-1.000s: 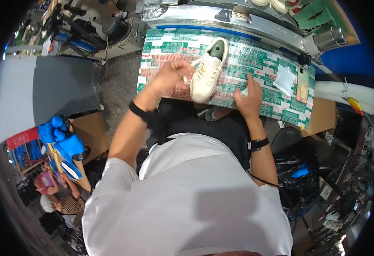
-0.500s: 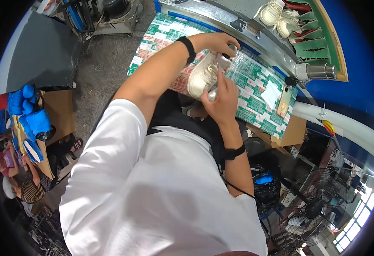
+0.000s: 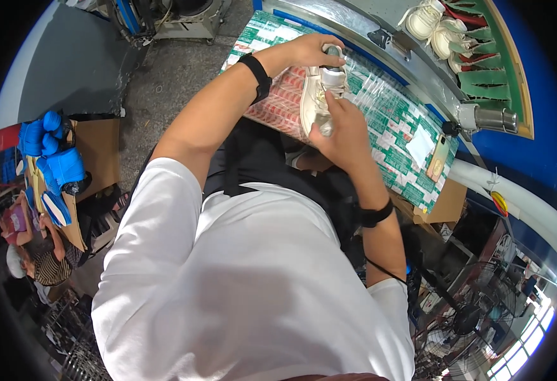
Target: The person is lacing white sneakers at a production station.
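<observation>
Between both hands' fingers: cream shoe, gripped.

Bright, even daylight — sharp centre, soft shadows — heavy fisheye bending at rim.

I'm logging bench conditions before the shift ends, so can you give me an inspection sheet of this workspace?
Surface: work table covered in green-and-red patterned sheet under clear film.
Job's things: cream shoe held over the table.
Clutter: white paper slip, phone.
Grippers: left hand grips the shoe's far end; right hand holds its near end.
Cables: nothing seen on the table.
Surroundings: more shoes on a green rack, blue items on a cardboard box.
</observation>
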Tool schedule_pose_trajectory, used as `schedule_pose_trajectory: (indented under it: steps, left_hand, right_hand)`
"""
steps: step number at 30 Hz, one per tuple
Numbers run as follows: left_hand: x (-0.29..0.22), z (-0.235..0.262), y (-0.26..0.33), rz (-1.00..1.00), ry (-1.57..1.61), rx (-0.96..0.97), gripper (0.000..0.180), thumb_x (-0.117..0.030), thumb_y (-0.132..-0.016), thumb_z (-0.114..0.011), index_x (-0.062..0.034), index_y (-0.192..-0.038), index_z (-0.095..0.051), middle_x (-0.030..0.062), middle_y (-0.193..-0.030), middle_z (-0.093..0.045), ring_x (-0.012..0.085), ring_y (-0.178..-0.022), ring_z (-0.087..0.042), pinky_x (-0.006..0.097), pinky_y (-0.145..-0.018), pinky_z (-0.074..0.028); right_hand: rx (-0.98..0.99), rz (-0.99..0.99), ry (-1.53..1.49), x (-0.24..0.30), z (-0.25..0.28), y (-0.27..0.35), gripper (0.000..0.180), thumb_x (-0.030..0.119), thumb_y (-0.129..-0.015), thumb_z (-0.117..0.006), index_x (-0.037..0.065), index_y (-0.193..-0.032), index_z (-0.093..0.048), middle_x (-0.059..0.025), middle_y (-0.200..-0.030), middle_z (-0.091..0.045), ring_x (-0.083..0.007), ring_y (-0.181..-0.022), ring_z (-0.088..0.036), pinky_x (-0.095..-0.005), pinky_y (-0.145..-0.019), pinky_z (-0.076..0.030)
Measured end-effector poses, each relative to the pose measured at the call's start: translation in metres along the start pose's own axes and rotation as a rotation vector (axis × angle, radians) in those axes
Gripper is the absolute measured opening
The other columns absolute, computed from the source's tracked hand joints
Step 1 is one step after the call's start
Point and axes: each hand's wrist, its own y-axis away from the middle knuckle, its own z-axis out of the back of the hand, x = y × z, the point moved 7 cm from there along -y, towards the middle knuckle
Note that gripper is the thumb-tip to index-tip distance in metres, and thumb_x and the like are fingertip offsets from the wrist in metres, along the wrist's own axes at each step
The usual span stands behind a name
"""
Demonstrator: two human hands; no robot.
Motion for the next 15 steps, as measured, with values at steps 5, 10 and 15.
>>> schedule_pose_trajectory:
  steps: [5, 10, 15]
  left_hand:
    - [0.005, -0.003, -0.007, -0.033, 0.052, -0.018, 0.063, -0.047, -0.101, -0.085, -0.016, -0.153, -0.069, 0.0165, -0.129, -0.078, 0.0228, -0.117, -0.073, 0.04, -0.099, -0.058]
    - [0.008, -0.004, -0.005, 0.041, 0.184, -0.009, 0.071, -0.049, -0.097, -0.088, -0.0104, -0.153, -0.068, 0.0159, -0.125, -0.081, 0.0251, -0.111, -0.077, 0.039, -0.096, -0.061]
    - [-0.006, -0.006, 0.004, 0.07, 0.074, 0.105, 0.097, -0.062, -0.094, -0.087, -0.0146, -0.17, -0.049, 0.0259, -0.147, -0.068, 0.0323, -0.131, -0.07, 0.044, -0.105, -0.06]
  right_hand:
    - [0.088, -0.473, -0.913, -0.041, 0.005, -0.005, 0.05, 0.021, -0.09, -0.077, -0.011, -0.129, -0.074, -0.0213, -0.102, -0.077, -0.0244, -0.097, -0.076, -0.0358, -0.09, -0.059]
    - [0.224, -0.027, -0.683, 0.044, -0.052, 0.003, 0.057, 0.016, -0.089, -0.079, -0.006, -0.14, -0.07, -0.0198, -0.114, -0.076, -0.0275, -0.101, -0.075, -0.0407, -0.091, -0.059]
    - [0.103, -0.146, -0.465, 0.027, -0.02, 0.032, 0.065, 0.026, -0.083, -0.081, -0.007, -0.137, -0.068, -0.0239, -0.109, -0.071, -0.0446, -0.102, -0.07, -0.0508, -0.092, -0.057]
